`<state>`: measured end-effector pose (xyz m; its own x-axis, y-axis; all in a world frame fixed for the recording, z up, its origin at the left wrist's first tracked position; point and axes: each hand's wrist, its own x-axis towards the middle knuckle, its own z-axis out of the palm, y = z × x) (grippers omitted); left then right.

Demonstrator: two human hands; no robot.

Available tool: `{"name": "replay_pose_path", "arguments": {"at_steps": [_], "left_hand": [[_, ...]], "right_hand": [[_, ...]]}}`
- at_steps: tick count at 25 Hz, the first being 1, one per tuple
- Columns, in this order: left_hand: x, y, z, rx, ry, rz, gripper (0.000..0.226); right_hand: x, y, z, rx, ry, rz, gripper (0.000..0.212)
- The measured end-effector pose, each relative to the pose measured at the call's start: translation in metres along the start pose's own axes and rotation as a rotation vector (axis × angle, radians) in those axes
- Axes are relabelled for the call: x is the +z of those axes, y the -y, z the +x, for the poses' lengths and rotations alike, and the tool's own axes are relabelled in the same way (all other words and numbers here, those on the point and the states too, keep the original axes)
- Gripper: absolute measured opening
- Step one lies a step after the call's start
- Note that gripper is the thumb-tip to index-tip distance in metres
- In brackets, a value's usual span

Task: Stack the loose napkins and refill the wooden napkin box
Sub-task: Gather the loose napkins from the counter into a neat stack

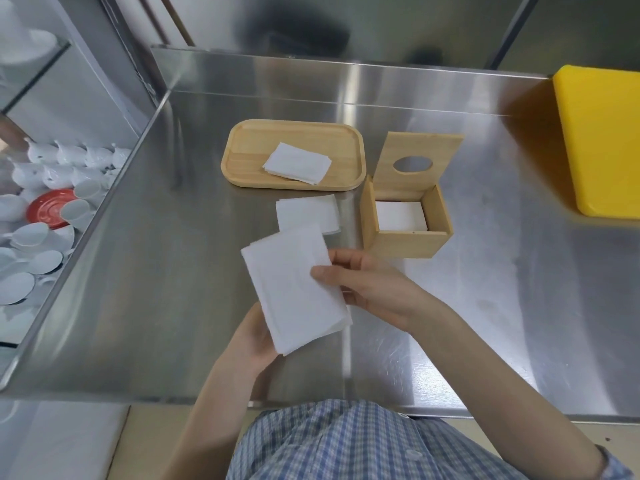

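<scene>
A stack of white napkins (294,289) is held above the steel counter by both hands. My left hand (254,337) supports it from below, and my right hand (367,282) pinches its right edge with the thumb on top. A few more napkins (306,211) lie flat on the counter just beyond. Another small pile of napkins (298,163) rests on the wooden tray (252,147). The wooden napkin box (408,242) stands open to the right with white napkins inside (400,214); its lid (420,147), with a round hole, leans back.
A yellow board (602,140) lies at the counter's right edge. Left of the steel counter (156,271), a lower shelf holds several white cups and a red plate (50,207). A steel backsplash rises behind the tray.
</scene>
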<state>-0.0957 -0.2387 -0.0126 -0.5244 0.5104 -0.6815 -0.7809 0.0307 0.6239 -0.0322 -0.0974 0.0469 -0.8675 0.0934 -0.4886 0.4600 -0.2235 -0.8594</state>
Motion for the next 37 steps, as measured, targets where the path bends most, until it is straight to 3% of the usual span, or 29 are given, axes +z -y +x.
{"name": "replay_pose_path", "arguments": {"at_steps": [4,8,13,18,22,29,34,37], "left_hand": [[-0.004,-0.002,0.007,0.01,0.122,-0.058,0.035],[-0.007,0.0,0.009,0.032,0.205,-0.012,0.038],[-0.007,-0.001,0.01,0.027,0.204,-0.05,0.043],[-0.019,0.003,0.019,0.054,0.099,0.069,0.023],[-0.027,-0.008,0.025,0.057,0.072,0.056,0.02],[-0.038,-0.03,0.041,0.051,0.027,0.02,0.02],[-0.042,-0.037,0.051,0.027,0.012,0.001,0.02],[-0.044,-0.04,0.057,0.019,0.003,-0.01,0.02]], "right_hand": [[0.0,-0.032,0.021,0.071,-0.243,-0.231,0.025],[-0.003,-0.046,0.027,0.083,-0.33,-0.217,0.018],[-0.004,-0.049,0.031,0.093,-0.36,-0.262,0.009],[-0.003,-0.046,0.042,0.104,-0.327,-0.348,0.013],[-0.007,-0.033,0.056,0.065,-0.337,-0.383,0.011],[-0.022,-0.008,0.098,-0.058,-0.43,-0.84,0.023],[-0.028,-0.003,0.13,-0.162,-0.346,-1.477,0.035],[-0.031,-0.006,0.151,-0.168,-0.315,-1.655,0.031]]}}
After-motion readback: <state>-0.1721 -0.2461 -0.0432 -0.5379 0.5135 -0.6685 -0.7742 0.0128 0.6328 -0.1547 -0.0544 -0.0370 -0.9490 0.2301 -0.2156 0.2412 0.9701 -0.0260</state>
